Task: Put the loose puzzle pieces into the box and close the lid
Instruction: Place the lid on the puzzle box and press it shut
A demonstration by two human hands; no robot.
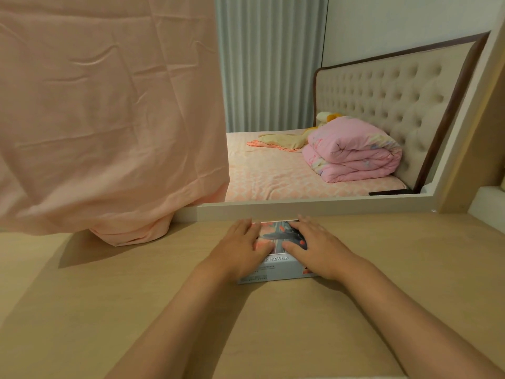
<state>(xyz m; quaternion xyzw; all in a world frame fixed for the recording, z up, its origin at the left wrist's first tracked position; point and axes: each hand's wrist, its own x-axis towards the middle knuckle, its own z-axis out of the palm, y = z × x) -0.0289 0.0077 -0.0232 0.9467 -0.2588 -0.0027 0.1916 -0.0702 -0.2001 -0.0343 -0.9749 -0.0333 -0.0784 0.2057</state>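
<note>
Where the desk point(273, 315) meets the mirror frame point(314, 207), the puzzle box point(276, 272) sits with its lid point(276, 236) on. The left hand point(240, 246) and right hand point(314, 248) rest flat on the lid, fingers straight. A pink cloth point(109, 119) hangs at the left.

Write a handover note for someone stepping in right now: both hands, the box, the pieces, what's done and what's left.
Left hand: flat on the lid, fingers straight, no grip.
Right hand: flat on the lid's right side, no grip.
Box: on the desk, lid on top.
Pieces: none seen loose on the desk.
Done: pieces appear packed, and the lid looks placed.
Left: probably just press the lid fully down, then lift both hands.
</note>
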